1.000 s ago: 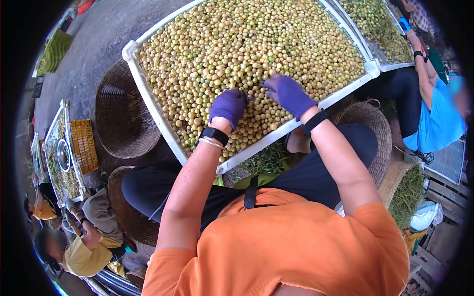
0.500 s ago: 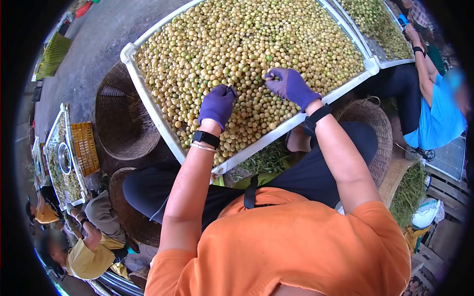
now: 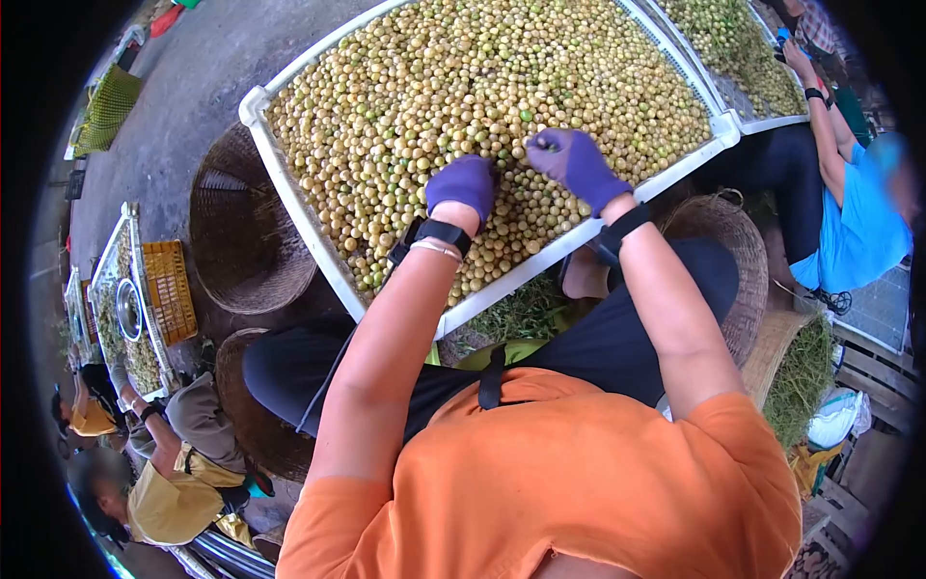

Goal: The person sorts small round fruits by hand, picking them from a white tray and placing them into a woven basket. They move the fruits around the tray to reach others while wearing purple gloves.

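Note:
A large white-framed tray [image 3: 529,270] in front of me holds a thick layer of small round fruits [image 3: 405,106], mostly yellowish tan with some green. My left hand [image 3: 463,185], in a purple glove, reaches down onto the fruits near the tray's near side, its fingers curled and mostly hidden under the back of the hand. Just to its right, my right hand [image 3: 579,166], gloved the same, hovers close over the fruits with thumb and fingers drawn together in a pinch. What the pinch holds I cannot tell. A small dip in the fruit layer lies between both hands.
Woven baskets [image 3: 246,227] stand left of the tray, and another basket [image 3: 723,241] by my right knee. A second tray [image 3: 762,124] adjoins at the upper right, beside a person in blue [image 3: 858,222]. At left, other people sit by a tray [image 3: 145,357] and a yellow crate [image 3: 168,289].
My left hand has moved right and slightly up, closer to the right hand. My right hand has shifted a little right, with its fingers still pinched.

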`<state>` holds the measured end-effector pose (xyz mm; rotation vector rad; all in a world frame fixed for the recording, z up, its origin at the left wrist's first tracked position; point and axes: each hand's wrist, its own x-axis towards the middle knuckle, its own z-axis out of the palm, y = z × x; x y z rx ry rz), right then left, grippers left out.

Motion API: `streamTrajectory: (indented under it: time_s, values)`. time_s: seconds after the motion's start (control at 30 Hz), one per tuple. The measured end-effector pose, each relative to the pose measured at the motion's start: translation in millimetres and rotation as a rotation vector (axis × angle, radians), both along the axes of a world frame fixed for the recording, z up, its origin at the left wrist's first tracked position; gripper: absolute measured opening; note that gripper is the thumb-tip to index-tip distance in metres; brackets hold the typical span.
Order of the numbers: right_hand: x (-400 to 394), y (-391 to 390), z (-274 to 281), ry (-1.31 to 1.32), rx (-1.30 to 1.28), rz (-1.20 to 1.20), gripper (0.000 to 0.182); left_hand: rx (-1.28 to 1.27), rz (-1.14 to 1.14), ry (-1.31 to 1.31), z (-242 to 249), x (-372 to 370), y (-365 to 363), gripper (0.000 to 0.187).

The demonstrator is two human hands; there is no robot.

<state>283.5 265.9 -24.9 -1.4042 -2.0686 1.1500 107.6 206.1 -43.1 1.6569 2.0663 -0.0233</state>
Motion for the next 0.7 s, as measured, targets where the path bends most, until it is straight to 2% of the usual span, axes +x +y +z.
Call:
streamTrajectory:
  time_s: [0.03, 0.17, 0.27, 0.3, 0.4, 0.53, 0.6, 0.7]
  values:
    - [7.9, 5.1, -0.2, -0.055, 0.112, 0.017, 0.022, 0.011, -0.025, 0.007, -3.9, 2.2, 1.1, 0.026]
    - [19.6, -8.4, 19.5, -0.368, 0.092, 0.32, 0.02, -0.026, -0.094, 0.054, 7.2, 9.7, 8.3, 0.023]
    - [18.8, -20.4, -15.4, -0.583, 0.378, 0.454, 0.022, -0.061, -0.148, 0.092, 17.6, 16.5, 4.4, 0.022]
    - [16.8, -22.9, -14.9, -0.655, 0.286, 0.441, 0.024, -0.061, -0.172, 0.103, 19.4, 17.9, 3.4, 0.022]
    - [16.1, -27.3, -12.1, -0.636, 0.326, 0.396, 0.026, -0.039, -0.187, 0.044, 16.1, 10.6, 1.1, 0.022]
    - [19.4, -22.9, -14.0, -0.478, 0.268, 0.299, 0.02, -0.121, -0.126, -0.041, 10.2, -10.6, -13.7, 0.029]
    - [16.6, -19.1, -5.6, -0.361, 0.151, 0.219, 0.022, -0.024, -0.064, -0.101, 17.0, -24.5, -27.9, 0.031]
    - [10.1, -17.0, -4.9, -0.212, 0.259, 0.26, 0.021, 0.223, 0.19, -0.289, 0.5, -44.8, -43.3, 0.035]
